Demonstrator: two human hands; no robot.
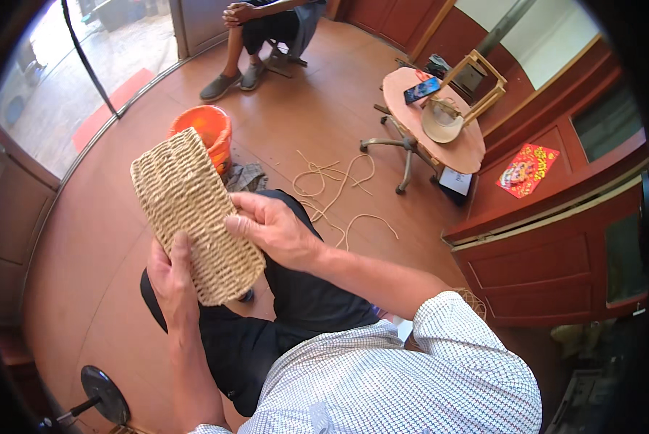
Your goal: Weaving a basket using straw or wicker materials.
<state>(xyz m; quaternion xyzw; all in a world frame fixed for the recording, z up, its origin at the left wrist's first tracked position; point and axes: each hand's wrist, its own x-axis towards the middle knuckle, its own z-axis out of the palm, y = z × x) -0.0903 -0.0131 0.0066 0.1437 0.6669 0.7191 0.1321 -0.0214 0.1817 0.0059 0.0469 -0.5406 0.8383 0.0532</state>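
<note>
A woven straw-coloured panel (194,210), roughly rectangular with ribbed rows of cord, is held up above my lap, tilted. My left hand (172,275) grips its lower left edge, thumb lying on the woven face. On the opposite edge, my right hand (277,228) pinches the panel, thumb on top and fingers partly hidden behind it. Loose lengths of tan cord (332,206) lie curled on the floor beyond my right knee. Behind the panel's upper end stands an orange bucket (219,130), partly covered by it.
A grey cloth (246,178) lies beside the bucket. To the right, a round wheeled table (404,94) bears a phone (421,90), a cap (442,123) and a wooden frame (498,94). Another person (270,29) sits on a stool at the far side. A black disc (105,394) is at lower left.
</note>
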